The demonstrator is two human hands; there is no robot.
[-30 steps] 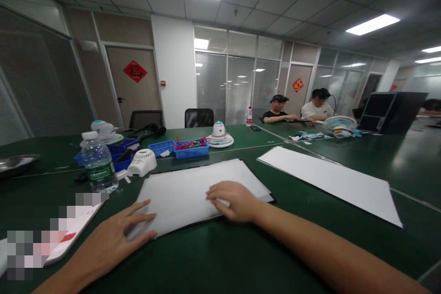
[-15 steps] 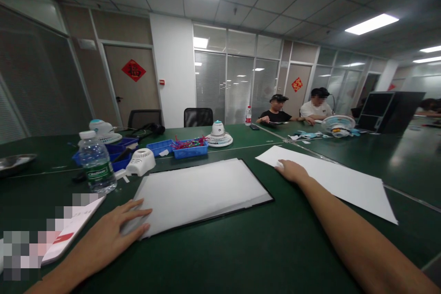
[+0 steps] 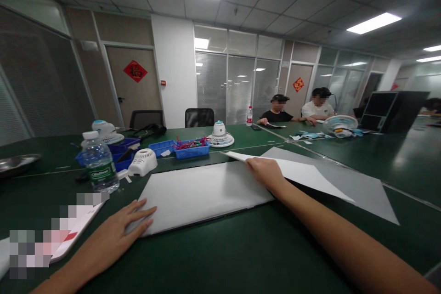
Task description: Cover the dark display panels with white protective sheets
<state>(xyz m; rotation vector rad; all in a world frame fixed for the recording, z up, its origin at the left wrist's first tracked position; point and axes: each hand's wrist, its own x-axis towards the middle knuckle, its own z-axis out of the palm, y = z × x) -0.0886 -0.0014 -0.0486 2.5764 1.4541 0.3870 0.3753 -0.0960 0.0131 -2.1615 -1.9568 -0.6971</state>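
Before me lies a stack of white paper on a thin black-edged board, partly covered at its right side. My left hand rests flat on the stack's left end, fingers spread. My right hand pinches the left end of a white sheet of paper and holds it raised, its near end reaching over the stack. Below and to the right of that sheet, another sheet lies on the table, looking greyer. The right thumb is mostly hidden.
A water bottle stands left, near a white plastic housing. Blue trays, one with coloured wires, and a white fan part sit behind the stack. Two people sit at the far right. A dark cabinet stands beyond them.
My right hand has moved left, lifting the top white sheet by its end and drawing it toward the stack. This uncovers a greyer sheet underneath. My left hand stays on the stack.
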